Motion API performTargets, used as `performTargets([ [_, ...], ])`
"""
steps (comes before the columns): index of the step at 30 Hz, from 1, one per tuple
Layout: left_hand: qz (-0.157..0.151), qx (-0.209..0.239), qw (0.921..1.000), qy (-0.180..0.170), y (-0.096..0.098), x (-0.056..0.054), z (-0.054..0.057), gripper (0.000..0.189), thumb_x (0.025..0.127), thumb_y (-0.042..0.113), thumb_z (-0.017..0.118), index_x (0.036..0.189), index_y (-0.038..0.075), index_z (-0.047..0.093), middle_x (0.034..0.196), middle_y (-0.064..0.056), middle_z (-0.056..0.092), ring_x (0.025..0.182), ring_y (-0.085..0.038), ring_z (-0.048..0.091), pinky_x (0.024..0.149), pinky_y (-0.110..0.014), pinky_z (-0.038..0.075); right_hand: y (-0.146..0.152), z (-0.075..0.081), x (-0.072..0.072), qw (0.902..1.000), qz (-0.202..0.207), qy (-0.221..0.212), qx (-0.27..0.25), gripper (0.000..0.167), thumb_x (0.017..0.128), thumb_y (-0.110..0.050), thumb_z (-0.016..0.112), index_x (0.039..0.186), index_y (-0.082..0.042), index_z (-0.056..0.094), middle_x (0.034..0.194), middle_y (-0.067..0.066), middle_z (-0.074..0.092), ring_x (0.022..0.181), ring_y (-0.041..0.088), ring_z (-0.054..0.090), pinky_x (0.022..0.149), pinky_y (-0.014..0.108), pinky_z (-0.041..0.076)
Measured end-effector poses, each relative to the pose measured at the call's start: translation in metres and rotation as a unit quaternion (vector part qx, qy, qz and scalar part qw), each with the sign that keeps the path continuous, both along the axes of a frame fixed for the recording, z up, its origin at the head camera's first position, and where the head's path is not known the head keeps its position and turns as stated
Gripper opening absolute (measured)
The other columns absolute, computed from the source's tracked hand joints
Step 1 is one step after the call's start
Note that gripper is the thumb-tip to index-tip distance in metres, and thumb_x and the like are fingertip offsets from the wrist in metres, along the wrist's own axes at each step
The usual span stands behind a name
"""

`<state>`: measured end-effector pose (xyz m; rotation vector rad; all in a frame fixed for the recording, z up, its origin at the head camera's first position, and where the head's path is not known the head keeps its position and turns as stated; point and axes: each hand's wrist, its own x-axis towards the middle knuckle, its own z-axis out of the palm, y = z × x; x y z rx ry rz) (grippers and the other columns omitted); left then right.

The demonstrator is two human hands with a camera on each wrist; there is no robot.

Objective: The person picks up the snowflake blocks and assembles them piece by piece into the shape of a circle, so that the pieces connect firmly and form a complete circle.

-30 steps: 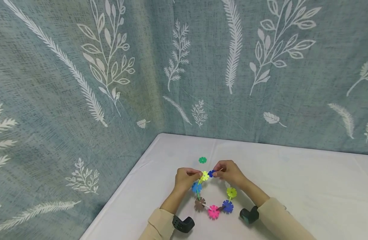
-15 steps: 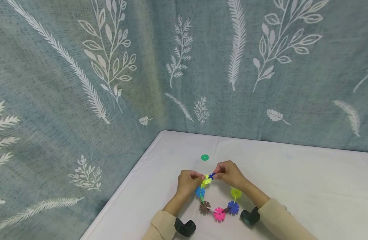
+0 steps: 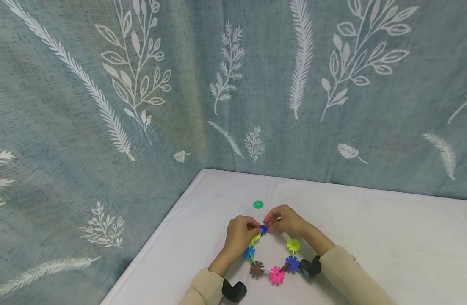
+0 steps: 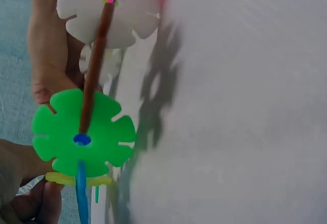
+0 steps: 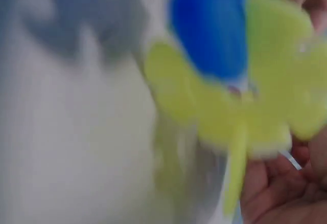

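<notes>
Notched plastic flower discs form a curved chain over the white table. In the head view my left hand (image 3: 239, 233) pinches the dark blue flower disc (image 3: 263, 230) at the chain's upper end. My right hand (image 3: 288, 220) has finger and thumb tips at that disc's right edge, seemingly pinching it; they partly cover it. A yellow disc (image 3: 255, 239) hangs under the left thumb, above a light blue disc (image 3: 249, 253). The chain runs on through a brown disc (image 3: 257, 270), a pink disc (image 3: 277, 275) and a blue disc (image 3: 292, 264) to a yellow-green disc (image 3: 293, 245).
A loose green disc (image 3: 258, 204) lies on the white table (image 3: 370, 237) beyond the hands. Behind stands a patterned grey-green curtain (image 3: 256, 84). In the left wrist view a green disc (image 4: 110, 152) is close; a yellow-green disc (image 5: 204, 111) fills much of the right wrist view.
The dark blue disc has come down and left, to the left fingertips. My right hand has moved left until both hands nearly meet. The yellow disc has turned and dropped lower.
</notes>
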<state>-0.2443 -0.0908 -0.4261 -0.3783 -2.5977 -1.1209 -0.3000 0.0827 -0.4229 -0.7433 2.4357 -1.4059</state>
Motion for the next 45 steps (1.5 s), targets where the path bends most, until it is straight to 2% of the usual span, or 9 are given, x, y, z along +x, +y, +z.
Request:
performTargets([
  [4, 0.029, -0.002, 0.9996, 0.004, -0.002, 0.007, -0.003, 0.004, 0.073, 0.008, 0.075, 0.071, 0.007, 0.072, 0.067, -0.001, 0.068, 0.059, -0.003, 0.053, 0.056, -0.017, 0.04, -0.003, 0.001, -0.013, 0.9966, -0.046, 0.032, 0.061, 0.029, 0.078, 0.005, 0.061, 0.107, 0.005, 0.063, 0.08, 0.012, 0.065, 0.067, 0.013, 0.056, 0.058, 0.024, 0.046],
  [9, 0.048, 0.015, 0.9987, -0.001, -0.003, 0.017, -0.007, 0.004, 0.072, 0.007, 0.076, 0.07, 0.007, 0.072, 0.064, -0.001, 0.067, 0.058, -0.003, 0.053, 0.054, -0.017, 0.04, -0.01, -0.006, -0.023, 0.9777, -0.059, 0.085, 0.183, 0.041, 0.083, -0.008, 0.063, 0.124, -0.004, 0.057, 0.066, 0.005, 0.057, 0.057, 0.01, 0.044, 0.054, 0.023, 0.036],
  [13, 0.057, 0.031, 0.9979, -0.009, -0.003, 0.019, -0.008, 0.004, 0.071, 0.006, 0.076, 0.07, 0.007, 0.072, 0.063, -0.002, 0.067, 0.056, -0.002, 0.053, 0.052, -0.016, 0.041, -0.017, -0.011, -0.025, 0.9711, -0.067, 0.086, 0.213, 0.04, 0.083, -0.013, 0.065, 0.123, -0.011, 0.059, 0.061, 0.003, 0.053, 0.051, 0.011, 0.035, 0.049, 0.023, 0.029],
  [15, 0.062, 0.033, 0.9975, -0.01, -0.004, 0.018, -0.008, 0.004, 0.071, 0.006, 0.076, 0.069, 0.007, 0.072, 0.063, -0.002, 0.067, 0.055, -0.002, 0.054, 0.052, -0.016, 0.041, -0.019, -0.011, -0.026, 0.9692, -0.078, 0.097, 0.213, 0.034, 0.081, -0.014, 0.069, 0.114, -0.011, 0.066, 0.068, 0.002, 0.055, 0.056, 0.011, 0.04, 0.052, 0.024, 0.033],
  [20, 0.059, 0.037, 0.9975, -0.014, -0.004, 0.013, -0.008, 0.004, 0.071, 0.007, 0.076, 0.069, 0.007, 0.072, 0.062, -0.002, 0.067, 0.055, -0.002, 0.052, 0.051, -0.017, 0.041, -0.016, -0.008, -0.027, 0.9677, -0.091, 0.123, 0.2, 0.02, 0.072, -0.016, 0.077, 0.087, -0.008, 0.067, 0.081, 0.002, 0.058, 0.073, 0.014, 0.052, 0.065, 0.03, 0.044],
  [22, 0.056, 0.039, 0.9976, -0.015, -0.004, 0.011, -0.008, 0.004, 0.072, 0.007, 0.076, 0.069, 0.007, 0.072, 0.062, -0.002, 0.067, 0.055, -0.001, 0.051, 0.051, -0.017, 0.04, -0.01, -0.006, -0.026, 0.9734, -0.086, 0.118, 0.177, 0.016, 0.073, -0.013, 0.075, 0.082, -0.008, 0.063, 0.076, 0.002, 0.061, 0.069, 0.014, 0.053, 0.063, 0.029, 0.044],
  [28, 0.045, 0.036, 0.9983, -0.01, 0.002, 0.004, -0.008, 0.004, 0.072, 0.008, 0.076, 0.07, 0.007, 0.072, 0.063, -0.002, 0.067, 0.054, 0.0, 0.049, 0.051, -0.016, 0.04, 0.007, 0.002, -0.014, 0.9941, -0.09, 0.004, 0.06, 0.007, 0.083, -0.006, 0.063, 0.084, 0.001, 0.062, 0.068, 0.005, 0.065, 0.057, 0.01, 0.059, 0.055, 0.024, 0.047],
  [33, 0.031, 0.046, 0.9985, -0.004, 0.007, -0.003, -0.004, 0.004, 0.073, 0.009, 0.076, 0.071, 0.006, 0.073, 0.064, -0.003, 0.068, 0.055, -0.001, 0.052, 0.051, -0.016, 0.041, 0.011, 0.007, -0.005, 0.9901, -0.125, -0.064, -0.003, 0.011, 0.085, -0.005, 0.06, 0.087, 0.006, 0.061, 0.074, 0.008, 0.066, 0.057, 0.01, 0.061, 0.059, 0.026, 0.052],
  [45, 0.047, 0.053, 0.997, 0.03, 0.01, -0.007, 0.0, 0.005, 0.073, 0.008, 0.076, 0.071, 0.005, 0.072, 0.064, -0.002, 0.068, 0.055, -0.002, 0.051, 0.053, -0.016, 0.04, -0.001, 0.013, 0.005, 0.9777, -0.188, -0.088, -0.033, 0.008, 0.084, -0.002, 0.061, 0.083, 0.006, 0.06, 0.071, 0.01, 0.064, 0.058, 0.011, 0.06, 0.061, 0.028, 0.054],
])
